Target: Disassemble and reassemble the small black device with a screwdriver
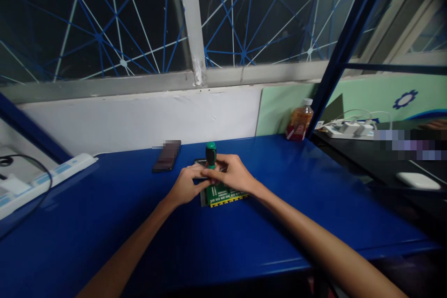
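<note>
1. Nearest the camera, two bare forearms are stretched over the blue bench (pixel 146 242), one from about eight o'clock and one from about four o'clock, and the hands are brought together near the centre.
2. A green circuit board (pixel 223 195) with a yellow lower edge is laid on the bench beneath the hands; its upper part is mostly covered by them.
3. An upright screwdriver (pixel 211 152) with a green and black handle is seen at the board's eleven o'clock; its tip is hidden.
4. By the fingers of the right hand (pixel 237 172) the lower part of the screwdriver is grasped.
5. The left hand (pixel 186 185) is bent in close beside it, at the board's ten o'clock; whether anything is gripped by its fingers cannot be told.
6. From the board, a dark phone (pixel 167 158) is placed at ten o'clock, a white power strip (pixel 50 181) at nine, and a drink bottle (pixel 299 122) between one and two, near the wall (pixel 157 123).
</note>
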### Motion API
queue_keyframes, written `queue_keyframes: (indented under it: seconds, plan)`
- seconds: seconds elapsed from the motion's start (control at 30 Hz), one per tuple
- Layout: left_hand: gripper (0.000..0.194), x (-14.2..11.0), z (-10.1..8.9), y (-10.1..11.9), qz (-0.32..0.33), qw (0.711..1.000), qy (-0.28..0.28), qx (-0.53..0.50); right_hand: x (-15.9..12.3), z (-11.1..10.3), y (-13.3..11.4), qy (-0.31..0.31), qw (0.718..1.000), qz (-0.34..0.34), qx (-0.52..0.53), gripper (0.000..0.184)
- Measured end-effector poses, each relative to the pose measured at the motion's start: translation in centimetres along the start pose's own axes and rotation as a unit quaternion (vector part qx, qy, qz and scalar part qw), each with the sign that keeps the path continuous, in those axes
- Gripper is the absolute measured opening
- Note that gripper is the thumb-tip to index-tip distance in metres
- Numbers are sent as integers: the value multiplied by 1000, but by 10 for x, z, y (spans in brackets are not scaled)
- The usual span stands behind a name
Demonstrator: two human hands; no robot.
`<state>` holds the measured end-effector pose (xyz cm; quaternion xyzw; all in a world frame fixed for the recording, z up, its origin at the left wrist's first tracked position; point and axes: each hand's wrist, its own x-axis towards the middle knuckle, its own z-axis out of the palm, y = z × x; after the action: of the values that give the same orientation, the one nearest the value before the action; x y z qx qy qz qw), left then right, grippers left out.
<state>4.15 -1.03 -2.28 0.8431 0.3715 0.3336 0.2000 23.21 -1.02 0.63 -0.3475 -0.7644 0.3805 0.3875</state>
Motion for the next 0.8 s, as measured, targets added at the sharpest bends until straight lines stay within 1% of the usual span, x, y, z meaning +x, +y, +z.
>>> queue_keyframes:
  seconds: [0.13,0.3,0.47,0.63,0.8]
  plan:
    - [17,-1,1,-1,-1,1000,-20,3,0,0,0,-14,1000,0,24,19]
    - [16,-1,3,-2,-10,1000,-2,-3,0,0,-1,-9,1000,8,2,23]
    - [17,-1,1,1,1,1000,-21,8,1,1,-1,-13,1000,9,14,23]
    - [16,0,2,0,-6,1000,-9,13,0,0,-2,-17,1000,-4,23,21]
    - [16,-1,1,1,0,1000,-11,16,0,-1,-5,-16,1000,-7,18,27]
